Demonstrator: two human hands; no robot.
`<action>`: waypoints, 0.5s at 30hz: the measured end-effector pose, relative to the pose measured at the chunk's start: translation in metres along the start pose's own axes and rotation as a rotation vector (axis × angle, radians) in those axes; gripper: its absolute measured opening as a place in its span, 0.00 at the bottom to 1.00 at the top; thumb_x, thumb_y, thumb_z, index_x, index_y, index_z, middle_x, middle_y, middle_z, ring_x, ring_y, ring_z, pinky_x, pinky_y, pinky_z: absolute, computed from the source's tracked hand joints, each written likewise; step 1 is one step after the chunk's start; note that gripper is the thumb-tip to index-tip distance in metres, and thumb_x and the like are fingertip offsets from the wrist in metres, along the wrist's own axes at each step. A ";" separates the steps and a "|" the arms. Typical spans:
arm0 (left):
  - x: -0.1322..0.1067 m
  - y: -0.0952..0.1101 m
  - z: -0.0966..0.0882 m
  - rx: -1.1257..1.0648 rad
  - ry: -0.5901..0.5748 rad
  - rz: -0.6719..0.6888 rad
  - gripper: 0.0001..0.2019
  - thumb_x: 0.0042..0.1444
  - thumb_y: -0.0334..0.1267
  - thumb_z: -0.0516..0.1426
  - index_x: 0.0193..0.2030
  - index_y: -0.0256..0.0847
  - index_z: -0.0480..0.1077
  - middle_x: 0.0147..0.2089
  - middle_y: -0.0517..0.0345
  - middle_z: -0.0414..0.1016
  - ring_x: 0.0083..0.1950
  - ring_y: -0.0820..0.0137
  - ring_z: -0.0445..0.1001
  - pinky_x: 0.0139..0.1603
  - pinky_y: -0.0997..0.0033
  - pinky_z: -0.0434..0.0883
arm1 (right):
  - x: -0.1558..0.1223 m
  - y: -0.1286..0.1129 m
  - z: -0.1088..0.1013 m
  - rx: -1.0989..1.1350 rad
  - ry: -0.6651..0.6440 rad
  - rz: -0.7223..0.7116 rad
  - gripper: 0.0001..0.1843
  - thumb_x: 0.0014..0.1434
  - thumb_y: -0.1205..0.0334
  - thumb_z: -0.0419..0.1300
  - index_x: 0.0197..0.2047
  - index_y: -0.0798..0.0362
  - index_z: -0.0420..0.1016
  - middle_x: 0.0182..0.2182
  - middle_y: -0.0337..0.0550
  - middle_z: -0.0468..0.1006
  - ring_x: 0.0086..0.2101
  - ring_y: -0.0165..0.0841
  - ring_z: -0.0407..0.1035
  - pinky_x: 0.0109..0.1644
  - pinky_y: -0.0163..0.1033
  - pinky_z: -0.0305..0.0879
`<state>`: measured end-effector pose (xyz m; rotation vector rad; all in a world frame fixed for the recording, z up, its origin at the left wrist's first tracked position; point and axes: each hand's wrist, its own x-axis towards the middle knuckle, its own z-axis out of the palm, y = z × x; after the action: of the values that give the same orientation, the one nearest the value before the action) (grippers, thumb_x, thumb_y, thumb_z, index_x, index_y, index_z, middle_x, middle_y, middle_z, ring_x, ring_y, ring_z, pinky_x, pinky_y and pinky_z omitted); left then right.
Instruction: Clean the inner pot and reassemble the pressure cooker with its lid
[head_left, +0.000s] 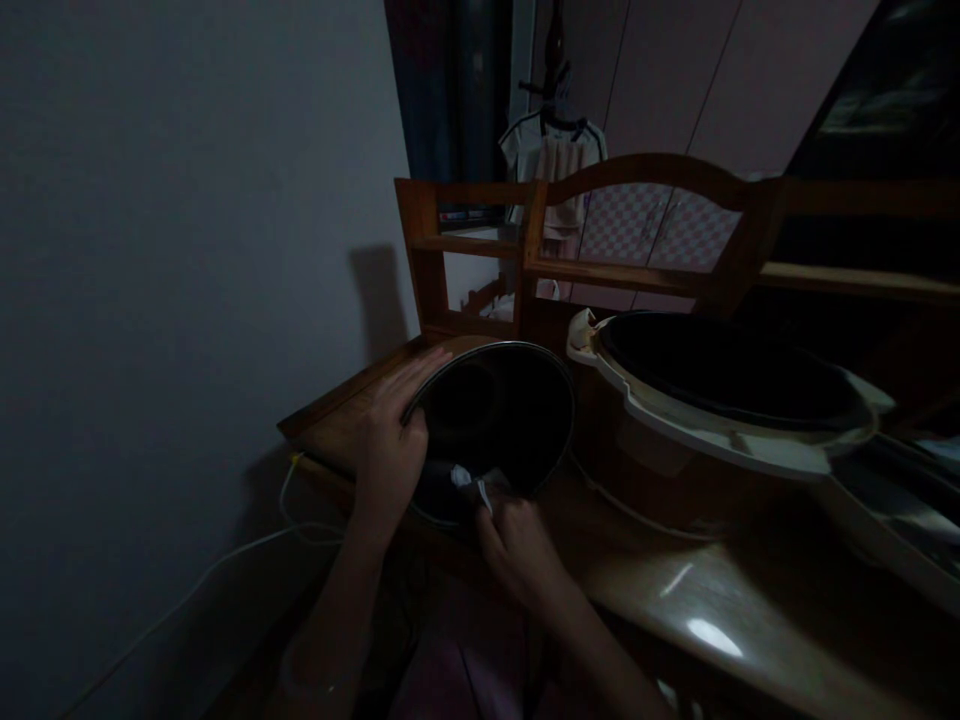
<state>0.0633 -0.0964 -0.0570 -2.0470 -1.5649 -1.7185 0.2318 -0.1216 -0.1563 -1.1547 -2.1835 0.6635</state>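
Note:
A dark round inner pot (499,415) lies tilted on its side at the near left edge of a wooden table (675,590), its mouth facing me. My left hand (390,445) rests flat against the pot's outer left wall, fingers stretched along the rim. My right hand (517,545) is closed on a small white cloth or tissue (469,485) at the pot's lower rim. The room is dim and the pot's inside is dark.
An open rice cooker (712,420) with a cream rim stands right of the pot, its lid (900,520) hanging at the far right. A wooden shelf frame (570,260) stands behind. A white cable (247,545) runs down beside the wall on the left.

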 end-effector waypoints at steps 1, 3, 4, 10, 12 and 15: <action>0.000 0.000 0.000 -0.005 0.005 -0.001 0.33 0.52 0.20 0.48 0.61 0.48 0.72 0.63 0.62 0.74 0.67 0.67 0.69 0.73 0.58 0.61 | -0.002 0.000 -0.001 0.030 0.009 -0.012 0.13 0.69 0.68 0.48 0.36 0.53 0.71 0.29 0.38 0.74 0.26 0.27 0.66 0.32 0.34 0.52; -0.001 -0.001 -0.001 -0.013 0.013 -0.010 0.33 0.52 0.20 0.48 0.61 0.49 0.72 0.63 0.62 0.74 0.66 0.67 0.69 0.73 0.58 0.61 | -0.005 0.003 -0.005 0.087 0.008 -0.031 0.12 0.67 0.69 0.49 0.34 0.53 0.69 0.27 0.37 0.72 0.26 0.27 0.65 0.32 0.33 0.51; -0.002 -0.001 -0.001 -0.016 0.016 -0.015 0.33 0.52 0.20 0.48 0.61 0.49 0.72 0.63 0.63 0.74 0.66 0.67 0.69 0.73 0.58 0.61 | -0.007 0.005 -0.008 0.112 -0.003 -0.033 0.12 0.67 0.68 0.49 0.33 0.53 0.69 0.26 0.36 0.71 0.26 0.26 0.65 0.31 0.33 0.51; -0.002 -0.003 -0.001 0.004 0.039 -0.027 0.32 0.53 0.20 0.49 0.61 0.49 0.73 0.62 0.62 0.75 0.65 0.66 0.71 0.72 0.56 0.62 | -0.011 0.023 -0.020 0.200 -0.063 -0.023 0.16 0.67 0.64 0.50 0.26 0.54 0.65 0.22 0.33 0.67 0.24 0.24 0.61 0.28 0.31 0.48; -0.002 -0.003 -0.001 -0.003 0.032 -0.025 0.31 0.54 0.20 0.49 0.61 0.49 0.72 0.62 0.62 0.75 0.65 0.67 0.70 0.72 0.56 0.62 | -0.010 0.028 -0.022 0.174 -0.072 -0.044 0.16 0.67 0.64 0.51 0.26 0.55 0.66 0.22 0.33 0.67 0.23 0.24 0.61 0.28 0.31 0.48; -0.001 -0.003 -0.001 -0.014 0.022 -0.017 0.32 0.54 0.20 0.48 0.61 0.49 0.72 0.63 0.62 0.74 0.66 0.67 0.70 0.72 0.57 0.62 | -0.011 0.035 -0.024 0.069 -0.056 -0.088 0.16 0.66 0.64 0.51 0.26 0.55 0.68 0.22 0.36 0.71 0.24 0.25 0.64 0.28 0.31 0.50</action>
<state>0.0608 -0.0963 -0.0594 -2.0201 -1.5734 -1.7562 0.2725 -0.1097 -0.1651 -1.0095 -2.2256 0.7349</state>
